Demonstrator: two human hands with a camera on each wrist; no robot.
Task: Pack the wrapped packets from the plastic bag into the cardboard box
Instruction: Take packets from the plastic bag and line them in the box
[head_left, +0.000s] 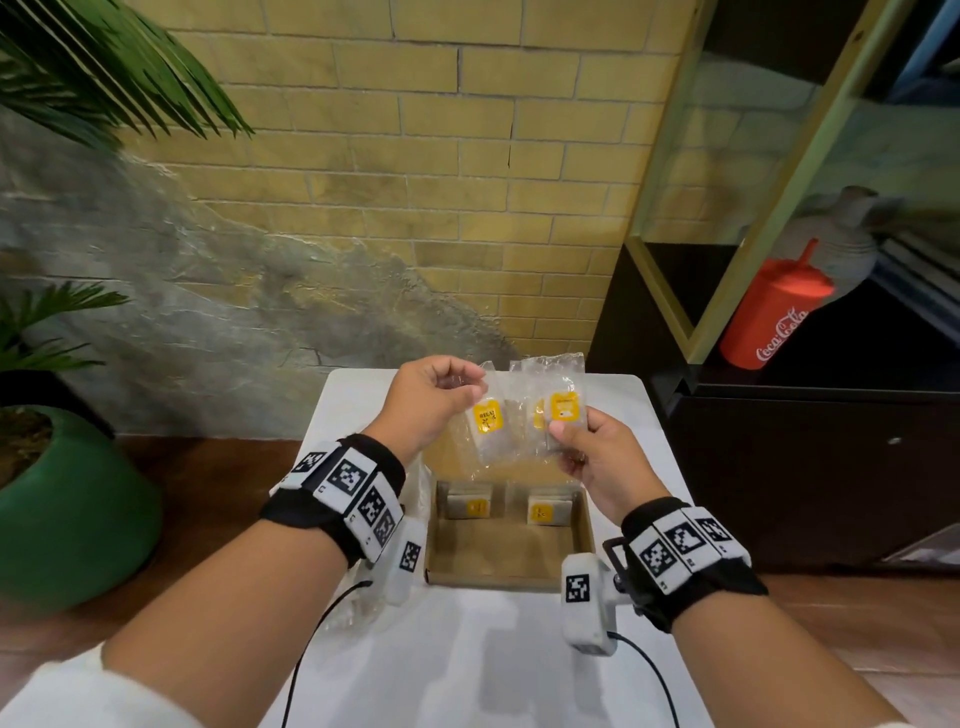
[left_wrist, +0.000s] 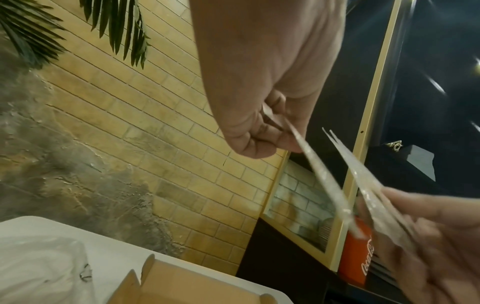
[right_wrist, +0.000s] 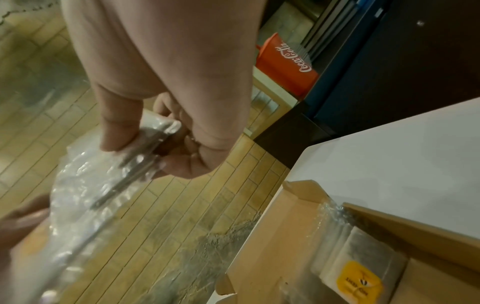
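Note:
Above the open cardboard box (head_left: 498, 561) both hands hold clear-wrapped packets with yellow labels. My left hand (head_left: 436, 389) pinches the top edge of one packet (head_left: 488, 426), seen edge-on in the left wrist view (left_wrist: 324, 179). My right hand (head_left: 587, 447) grips a small stack of packets (head_left: 558, 410) by its lower end, thumb on front; the stack (right_wrist: 109, 174) shows in the right wrist view. Two packets lie inside the box at its far end, one left (head_left: 470, 506), one right (head_left: 545, 512). The crumpled plastic bag (left_wrist: 41, 269) lies left of the box.
The box sits on a small white table (head_left: 467, 665). A green plant pot (head_left: 67, 514) stands at the left. A dark cabinet with a red Coca-Cola cup (head_left: 774, 317) is at the right. A brick wall is behind.

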